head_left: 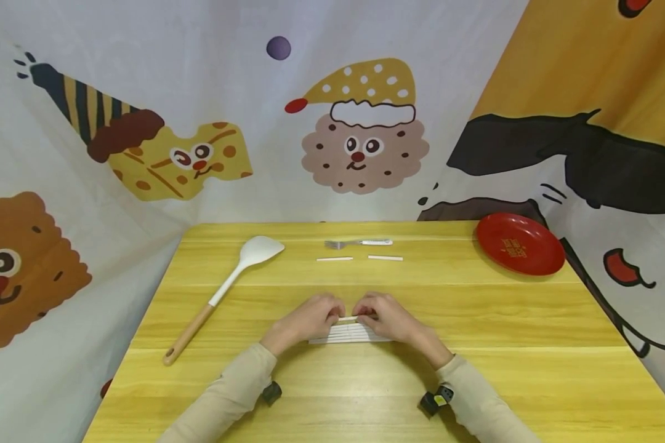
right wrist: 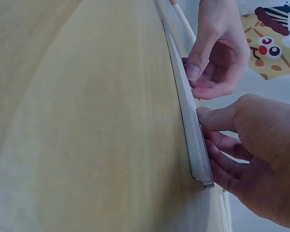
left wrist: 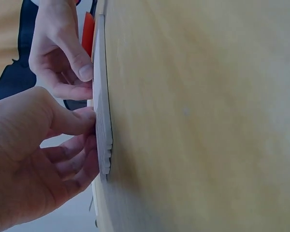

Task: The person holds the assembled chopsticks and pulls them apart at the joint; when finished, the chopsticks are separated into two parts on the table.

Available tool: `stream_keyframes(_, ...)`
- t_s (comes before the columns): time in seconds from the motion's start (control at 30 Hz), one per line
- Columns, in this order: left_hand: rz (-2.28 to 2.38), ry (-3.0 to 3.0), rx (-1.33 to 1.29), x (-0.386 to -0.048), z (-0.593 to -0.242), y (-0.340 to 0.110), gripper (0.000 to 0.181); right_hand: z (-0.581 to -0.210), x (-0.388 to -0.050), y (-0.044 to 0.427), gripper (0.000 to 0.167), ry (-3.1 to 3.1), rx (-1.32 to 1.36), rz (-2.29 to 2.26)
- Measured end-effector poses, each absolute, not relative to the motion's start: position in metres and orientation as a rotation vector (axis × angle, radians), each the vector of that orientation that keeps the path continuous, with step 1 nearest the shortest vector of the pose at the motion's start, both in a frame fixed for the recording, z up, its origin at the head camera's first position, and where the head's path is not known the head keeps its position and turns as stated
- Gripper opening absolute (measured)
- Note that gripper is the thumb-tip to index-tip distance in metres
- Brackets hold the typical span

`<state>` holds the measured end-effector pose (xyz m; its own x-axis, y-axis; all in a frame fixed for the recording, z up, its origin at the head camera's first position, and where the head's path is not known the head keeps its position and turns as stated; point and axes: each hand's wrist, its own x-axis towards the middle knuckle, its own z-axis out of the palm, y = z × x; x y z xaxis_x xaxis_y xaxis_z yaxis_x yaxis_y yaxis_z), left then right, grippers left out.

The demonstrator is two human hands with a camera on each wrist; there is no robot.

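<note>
White sticks lie side by side in a flat row on the table. Along the row's far edge, a white stick spans the gap between the hands. The left hand pinches it at its left part with curled fingers, and the right hand pinches its right part; the fingers hide both ends. In the left wrist view the left hand has thumb and fingertips against the row's edge. The right wrist view shows the right hand likewise at the row, the hands close together but apart.
Two short white sticks lie beyond the hands, with a fork behind them. A white spatula with a wooden handle is at the left. The red plate sits at the far right corner, before a printed cloth.
</note>
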<state>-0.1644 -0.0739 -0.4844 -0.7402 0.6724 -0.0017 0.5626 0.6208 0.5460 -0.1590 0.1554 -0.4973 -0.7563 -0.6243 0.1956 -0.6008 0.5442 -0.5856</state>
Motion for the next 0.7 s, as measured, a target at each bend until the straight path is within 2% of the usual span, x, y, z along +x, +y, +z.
stream_keyframes(0.27,0.78,2.681,0.988,-0.166,-0.484,-0.07,0.02,-0.498,-0.16,0.154,0.015,2.821,-1.2,-0.907)
stream_keyframes(0.5,0.878,2.743,1.056,-0.169,-0.477,-0.069,0.016,-0.489,-0.164,0.158,0.02,2.918,-1.247,-0.949)
stream_keyframes(0.7,1.019,2.81,1.158,-0.172,-0.467,-0.064,0.011,-0.471,-0.169,0.16,0.014,2.912,-1.218,-1.038)
